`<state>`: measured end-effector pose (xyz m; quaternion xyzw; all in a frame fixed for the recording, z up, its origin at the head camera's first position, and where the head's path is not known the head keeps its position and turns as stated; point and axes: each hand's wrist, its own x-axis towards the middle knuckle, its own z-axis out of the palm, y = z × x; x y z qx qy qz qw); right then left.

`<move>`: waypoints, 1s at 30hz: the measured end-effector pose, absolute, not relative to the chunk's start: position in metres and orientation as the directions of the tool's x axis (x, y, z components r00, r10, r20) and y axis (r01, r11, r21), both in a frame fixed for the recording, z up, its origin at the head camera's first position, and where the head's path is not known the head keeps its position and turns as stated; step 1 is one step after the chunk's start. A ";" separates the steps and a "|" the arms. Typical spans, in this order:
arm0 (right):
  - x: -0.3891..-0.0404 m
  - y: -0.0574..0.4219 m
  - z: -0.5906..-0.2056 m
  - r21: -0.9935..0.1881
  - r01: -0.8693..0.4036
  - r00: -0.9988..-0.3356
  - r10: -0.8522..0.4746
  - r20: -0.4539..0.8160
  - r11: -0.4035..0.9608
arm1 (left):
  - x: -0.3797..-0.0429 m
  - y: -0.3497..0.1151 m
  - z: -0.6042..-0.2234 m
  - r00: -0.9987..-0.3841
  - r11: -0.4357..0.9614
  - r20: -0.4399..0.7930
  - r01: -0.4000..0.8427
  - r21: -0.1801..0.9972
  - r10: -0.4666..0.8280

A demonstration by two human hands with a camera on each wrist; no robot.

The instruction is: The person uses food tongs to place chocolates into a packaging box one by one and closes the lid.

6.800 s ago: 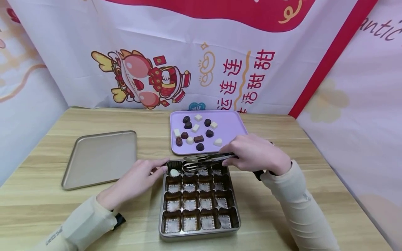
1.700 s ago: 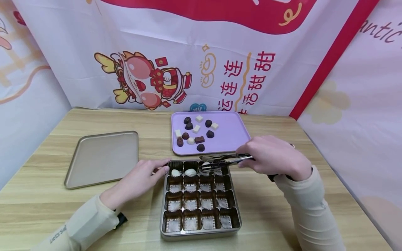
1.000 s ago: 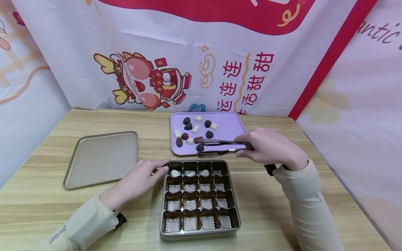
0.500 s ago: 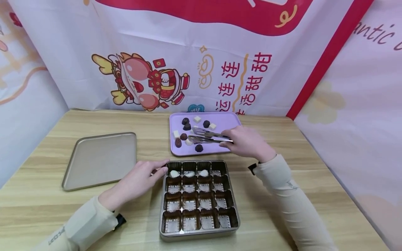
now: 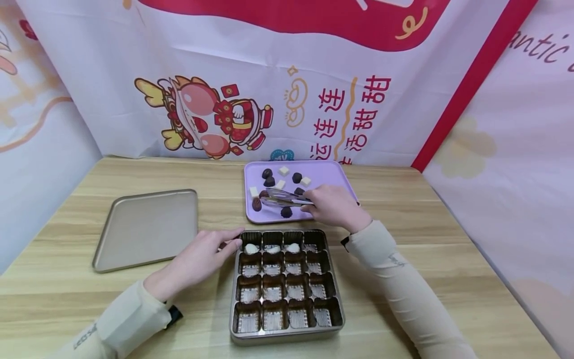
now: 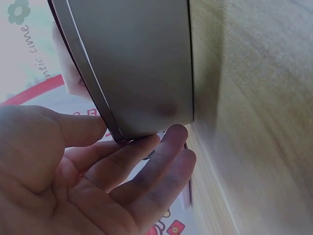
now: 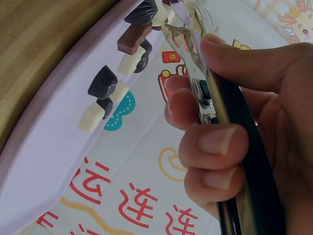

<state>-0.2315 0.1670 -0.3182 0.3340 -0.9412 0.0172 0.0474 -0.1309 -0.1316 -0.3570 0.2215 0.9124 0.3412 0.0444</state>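
My right hand (image 5: 333, 207) grips metal tongs (image 5: 287, 198) with dark handles, their tips low over the lilac tray (image 5: 320, 174). Dark, brown and white chocolates lie on it. In the right wrist view the tong arms (image 7: 195, 41) are spread, near a white chocolate (image 7: 160, 18) by a brown bar (image 7: 133, 38); whether they touch it I cannot tell. My left hand (image 5: 197, 257) holds the back left corner of a metal box (image 5: 287, 339) with a brown compartment insert, thumb at the rim. White chocolates (image 5: 251, 248) sit in three of its back-row compartments.
A flat champagne-coloured tray or lid (image 5: 148, 227) lies on the wooden table (image 5: 58, 299), left of the box. Behind the lilac tray hangs a printed white and red cloth (image 5: 251, 50).
White chocolates were added to the second and third back-row compartments. The right hand has since moved the tongs from the box forward and left over the lilac tray. The left hand stays put.
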 end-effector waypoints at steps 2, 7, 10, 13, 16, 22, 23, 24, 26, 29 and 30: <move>-0.232 0.166 -0.319 0.010 -0.618 -0.782 -0.616 0.100 0.786 | -0.131 -0.132 -0.357 -0.898 0.671 0.075 0.378 0.638 0.434; -0.231 0.166 -0.322 0.027 -0.598 -0.795 -0.597 0.105 0.801 | -0.131 -0.132 -0.357 -0.895 0.676 0.086 0.390 0.625 0.437; -0.232 0.165 -0.325 0.046 -0.581 -0.805 -0.582 0.113 0.813 | -0.131 -0.132 -0.357 -0.897 0.670 0.080 0.383 0.636 0.436; -0.232 0.164 -0.327 0.067 -0.557 -0.820 -0.561 0.116 0.828 | -0.131 -0.132 -0.357 -0.899 0.669 0.075 0.376 0.641 0.432; -0.232 0.163 -0.328 0.082 -0.539 -0.829 -0.545 0.123 0.838 | -0.131 -0.131 -0.357 -0.900 0.671 0.072 0.373 0.641 0.431; -0.233 0.164 -0.328 0.087 -0.513 -0.842 -0.521 0.141 0.854 | -0.131 -0.130 -0.356 -0.902 0.673 0.066 0.366 0.642 0.428; -0.233 0.164 -0.329 0.086 -0.510 -0.844 -0.517 0.140 0.856 | -0.131 -0.130 -0.356 -0.902 0.673 0.064 0.365 0.643 0.427; -0.233 0.164 -0.330 0.083 -0.508 -0.847 -0.514 0.137 0.858 | -0.131 -0.130 -0.356 -0.901 0.672 0.069 0.368 0.643 0.428; -0.234 0.163 -0.331 0.070 -0.502 -0.852 -0.507 0.128 0.862 | -0.131 -0.130 -0.357 -0.901 0.670 0.073 0.370 0.644 0.427; -0.236 0.161 -0.334 0.050 -0.494 -0.861 -0.496 0.113 0.868 | -0.130 -0.130 -0.357 -0.901 0.666 0.077 0.371 0.647 0.427; -0.236 0.160 -0.335 0.042 -0.491 -0.863 -0.493 0.109 0.870 | -0.130 -0.130 -0.357 -0.901 0.665 0.078 0.371 0.648 0.427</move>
